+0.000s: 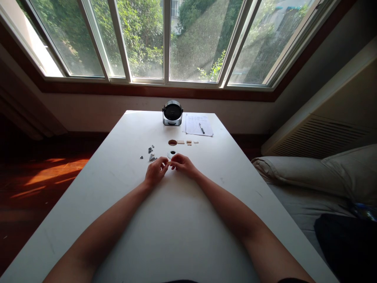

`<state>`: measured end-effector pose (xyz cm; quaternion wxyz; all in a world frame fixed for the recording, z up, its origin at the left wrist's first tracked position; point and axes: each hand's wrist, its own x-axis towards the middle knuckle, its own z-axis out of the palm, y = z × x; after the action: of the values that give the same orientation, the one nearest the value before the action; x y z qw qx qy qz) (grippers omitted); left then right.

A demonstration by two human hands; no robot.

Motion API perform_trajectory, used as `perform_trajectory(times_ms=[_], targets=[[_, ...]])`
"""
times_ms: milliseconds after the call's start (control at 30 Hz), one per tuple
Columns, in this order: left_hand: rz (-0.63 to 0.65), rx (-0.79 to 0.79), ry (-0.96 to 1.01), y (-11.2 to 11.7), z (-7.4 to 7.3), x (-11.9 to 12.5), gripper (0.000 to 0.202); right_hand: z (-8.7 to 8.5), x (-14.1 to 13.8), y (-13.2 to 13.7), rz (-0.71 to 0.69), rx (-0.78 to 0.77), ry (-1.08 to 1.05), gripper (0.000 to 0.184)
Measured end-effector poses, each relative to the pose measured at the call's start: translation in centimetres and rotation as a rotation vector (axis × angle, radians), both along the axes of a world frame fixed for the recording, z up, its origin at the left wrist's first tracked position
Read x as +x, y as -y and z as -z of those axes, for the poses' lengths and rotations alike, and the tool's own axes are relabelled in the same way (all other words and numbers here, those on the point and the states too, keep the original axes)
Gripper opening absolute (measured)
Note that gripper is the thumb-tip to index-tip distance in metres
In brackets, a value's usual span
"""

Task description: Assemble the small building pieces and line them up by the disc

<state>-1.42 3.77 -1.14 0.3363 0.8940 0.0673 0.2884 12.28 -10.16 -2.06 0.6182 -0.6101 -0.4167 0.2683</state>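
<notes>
We are holding our left hand [157, 171] and right hand [183, 164] over the white table [176, 228], fingertips almost meeting, fingers curling in narrowly; we cannot tell whether anything small is sitting between them. The disc [169, 155], pale with a dark centre, is lying just beyond our fingertips. Dark parts [150, 150] are lying scattered to the left of the disc, with grey parts [152, 158] sitting just beyond our left hand. Farther out, a reddish circle [172, 142] is showing, and small tan pieces [180, 142] are lining up in rows to its right. Behind these, a pen [202, 128] is lying on paper [193, 125], and a round device [172, 112] is standing beside it, below the window [166, 43].
</notes>
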Motion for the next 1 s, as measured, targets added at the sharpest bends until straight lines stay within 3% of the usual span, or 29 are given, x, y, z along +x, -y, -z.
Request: perform_trajectory(times_ms=[167,400,533,733,833,1000], targets=[[-0.048,0.033,-0.032,-0.1,0.1,-0.1,0.006,0.2,0.1,0.1,0.05,-0.024,0.095,0.036],[-0.025,0.071,-0.051,-0.3,0.1,-0.1,0.003,-0.2,0.9,0.3,0.096,-0.058,0.385,0.026],[-0.021,0.062,-0.047,-0.3,0.1,0.0,0.009,-0.1,4.2,1.4,0.229,-0.117,0.549,0.021],[0.005,0.05,-0.051,-0.2,0.2,0.0,0.01,1.0,11.4,4.4,0.649,-0.392,0.778,0.01],[0.01,0.049,-0.063,-0.2,0.2,-0.1,0.009,1.4,13.5,5.4,0.667,-0.545,0.879,0.008],[0.019,0.052,-0.08,-0.1,0.1,-0.1,0.01,1.7,15.5,6.0,0.55,-0.589,1.053,0.009]])
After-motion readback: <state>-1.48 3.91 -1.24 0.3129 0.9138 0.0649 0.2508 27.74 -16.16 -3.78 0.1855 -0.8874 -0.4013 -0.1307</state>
